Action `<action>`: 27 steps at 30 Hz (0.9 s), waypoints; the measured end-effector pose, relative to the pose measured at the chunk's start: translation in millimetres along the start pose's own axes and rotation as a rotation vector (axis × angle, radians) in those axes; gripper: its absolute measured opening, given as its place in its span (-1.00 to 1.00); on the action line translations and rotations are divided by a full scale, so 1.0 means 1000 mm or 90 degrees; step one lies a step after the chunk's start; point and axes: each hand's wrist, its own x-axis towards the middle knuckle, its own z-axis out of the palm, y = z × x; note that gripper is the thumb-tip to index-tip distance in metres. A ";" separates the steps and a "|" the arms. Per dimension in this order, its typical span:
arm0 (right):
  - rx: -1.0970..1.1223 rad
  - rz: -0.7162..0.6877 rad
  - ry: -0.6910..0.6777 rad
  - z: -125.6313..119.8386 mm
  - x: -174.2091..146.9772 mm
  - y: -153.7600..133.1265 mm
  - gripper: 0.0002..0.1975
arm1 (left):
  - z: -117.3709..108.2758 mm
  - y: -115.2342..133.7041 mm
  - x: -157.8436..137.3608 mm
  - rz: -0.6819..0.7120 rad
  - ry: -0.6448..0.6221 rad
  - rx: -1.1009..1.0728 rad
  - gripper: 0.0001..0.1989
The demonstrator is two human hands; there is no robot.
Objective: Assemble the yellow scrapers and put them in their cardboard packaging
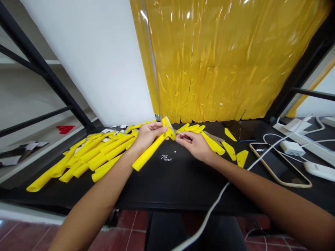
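One yellow scraper shows in the head view, held up beyond the small screws and nuts on the black table. The left hand grips it near its broad head, and its handle slants down toward the person, left of the screws. The right hand, to the right of the screws and a little beyond them, is closed, thumb and fingers pinching a slim tool that points at the scraper's head; whether the tip touches is too small to tell. Left of the screws lies a pile of yellow handles. Right of them lie flat yellow pieces, and farther right a phone in a pale case and a white charger. Beyond the screws, past the table, hangs a yellow plastic curtain.
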 end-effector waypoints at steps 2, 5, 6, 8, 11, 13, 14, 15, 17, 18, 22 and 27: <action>0.027 0.013 0.076 -0.003 0.002 -0.002 -0.78 | 0.009 -0.001 -0.006 -0.007 -0.033 0.014 -0.66; 0.049 0.021 0.132 -0.005 0.003 -0.005 -0.79 | 0.021 -0.003 -0.016 -0.006 -0.089 0.057 -0.68; 0.057 0.020 0.140 -0.005 0.003 -0.005 -0.80 | 0.024 -0.003 -0.019 -0.007 -0.101 0.069 -0.68; 0.069 0.018 0.144 -0.005 0.003 -0.006 -0.80 | 0.027 -0.004 -0.022 -0.013 -0.116 0.080 -0.68; 0.070 0.007 0.150 -0.003 0.002 -0.007 -0.80 | 0.029 -0.003 -0.023 -0.014 -0.127 0.073 -0.66; 0.062 0.002 0.156 -0.002 0.002 -0.007 -0.80 | 0.029 -0.003 -0.023 -0.015 -0.129 0.069 -0.66; 0.059 0.005 0.161 -0.001 0.001 -0.006 -0.80 | 0.029 -0.004 -0.024 -0.017 -0.128 0.067 -0.66; 0.056 0.010 0.166 -0.001 0.001 -0.005 -0.80 | 0.029 -0.004 -0.024 -0.018 -0.127 0.066 -0.66; 0.053 0.019 0.173 -0.001 0.001 -0.003 -0.79 | 0.030 -0.006 -0.024 -0.017 -0.124 0.064 -0.66; 0.052 0.022 0.173 -0.001 0.001 -0.003 -0.79 | 0.030 -0.006 -0.024 -0.014 -0.121 0.064 -0.67; 0.042 0.025 0.164 -0.001 0.000 -0.001 -0.79 | 0.030 -0.007 -0.024 0.002 -0.116 0.071 -0.68; 0.068 0.013 0.166 -0.004 0.001 -0.002 -0.72 | 0.032 -0.004 -0.027 0.003 -0.112 0.076 -0.68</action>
